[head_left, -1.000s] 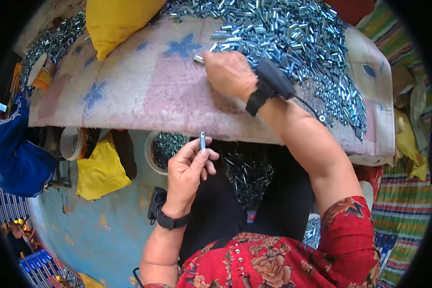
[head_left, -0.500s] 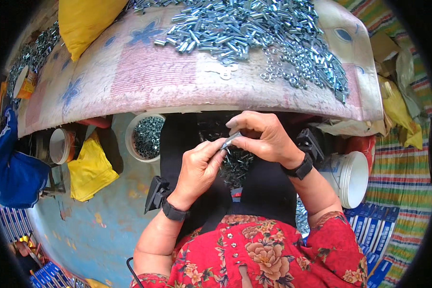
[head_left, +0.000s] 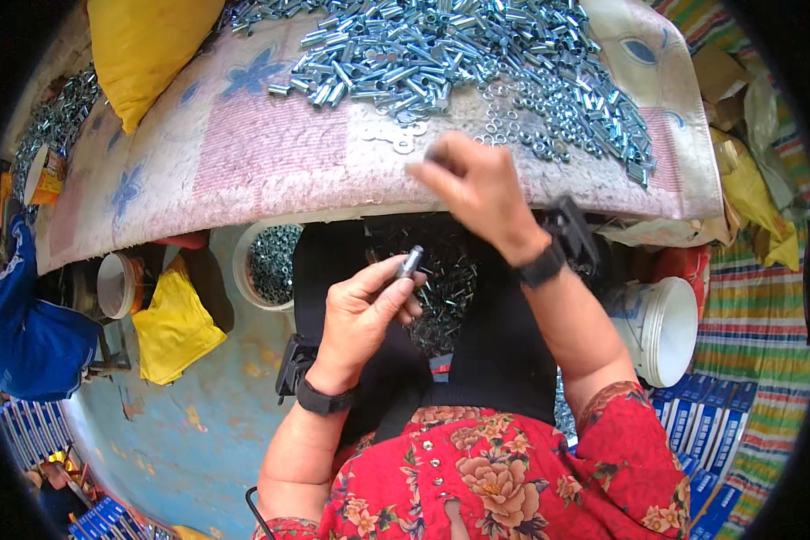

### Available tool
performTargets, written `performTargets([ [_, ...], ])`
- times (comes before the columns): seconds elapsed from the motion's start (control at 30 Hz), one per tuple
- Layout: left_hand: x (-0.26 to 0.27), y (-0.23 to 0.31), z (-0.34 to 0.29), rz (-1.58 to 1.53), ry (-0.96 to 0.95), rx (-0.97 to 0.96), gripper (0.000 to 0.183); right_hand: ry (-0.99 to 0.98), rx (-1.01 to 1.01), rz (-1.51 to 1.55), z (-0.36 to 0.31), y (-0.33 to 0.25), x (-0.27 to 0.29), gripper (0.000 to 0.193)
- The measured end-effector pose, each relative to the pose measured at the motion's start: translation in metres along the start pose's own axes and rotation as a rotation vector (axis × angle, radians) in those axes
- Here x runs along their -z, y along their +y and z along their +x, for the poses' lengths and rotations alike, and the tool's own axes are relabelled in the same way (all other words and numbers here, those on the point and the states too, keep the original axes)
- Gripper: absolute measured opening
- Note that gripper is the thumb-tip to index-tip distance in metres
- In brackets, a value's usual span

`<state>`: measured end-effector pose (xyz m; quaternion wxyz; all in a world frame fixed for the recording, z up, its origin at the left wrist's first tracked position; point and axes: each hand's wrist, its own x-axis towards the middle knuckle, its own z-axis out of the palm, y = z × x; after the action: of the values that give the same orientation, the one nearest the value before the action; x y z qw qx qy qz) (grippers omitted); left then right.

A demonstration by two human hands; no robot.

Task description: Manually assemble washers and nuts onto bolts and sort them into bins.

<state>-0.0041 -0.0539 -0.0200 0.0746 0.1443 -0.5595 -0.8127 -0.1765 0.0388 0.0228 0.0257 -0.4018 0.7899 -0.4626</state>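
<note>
My left hand (head_left: 362, 315) is closed over my lap, pinching a short silvery expansion bolt (head_left: 410, 262) between thumb and fingers, its narrower end pointing up and away. My right hand (head_left: 488, 191) is raised over the table's near edge, its fingertips smeared by motion; whether they hold anything cannot be made out. Just beyond and left of those fingers lie several flat washers (head_left: 403, 144). Hex nuts (head_left: 544, 144) are scattered to their right. Behind them spreads a big heap of metal sleeves (head_left: 405, 63). Dark bolts (head_left: 445, 301) lie in a pile between my legs.
A patterned cloth covers the table (head_left: 270, 148). Below its edge on the left stands a white bucket (head_left: 241, 270) of small metal parts, beside a yellow cloth (head_left: 178, 319). A white bucket (head_left: 670, 333) lies at the right, near blue boxes (head_left: 706, 418). A yellow bag (head_left: 148, 54) rests far left.
My right hand has left the metal piece and moved up and away to the table near the washers. My left hand keeps the expansion bolt, now more upright.
</note>
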Motion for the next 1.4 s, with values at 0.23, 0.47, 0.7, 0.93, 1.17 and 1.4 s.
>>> performTargets([
  [0.23,0.012,-0.004,0.004,-0.181,0.062,0.059,0.026,0.020,0.127,-0.643,0.035,0.041,-0.034,0.023],
  [0.47,0.007,0.002,0.014,-0.244,0.042,0.059,0.031,0.005,0.327,-0.236,0.017,0.030,-0.016,0.011],
  [0.7,-0.010,-0.002,0.017,-0.225,-0.057,0.042,0.028,-0.030,0.365,-0.047,-0.048,-0.001,-0.003,0.022],
  [0.93,-0.020,-0.001,0.024,-0.227,-0.099,0.070,0.026,-0.048,0.601,-0.165,-0.050,0.007,0.015,0.032],
  [1.17,-0.020,0.003,0.033,-0.216,-0.059,0.071,0.026,0.079,0.252,-0.633,0.007,0.055,0.034,0.012],
  [1.4,-0.018,0.004,0.039,-0.252,-0.089,0.056,0.026,0.102,0.157,-0.788,0.021,0.071,0.027,0.016],
])
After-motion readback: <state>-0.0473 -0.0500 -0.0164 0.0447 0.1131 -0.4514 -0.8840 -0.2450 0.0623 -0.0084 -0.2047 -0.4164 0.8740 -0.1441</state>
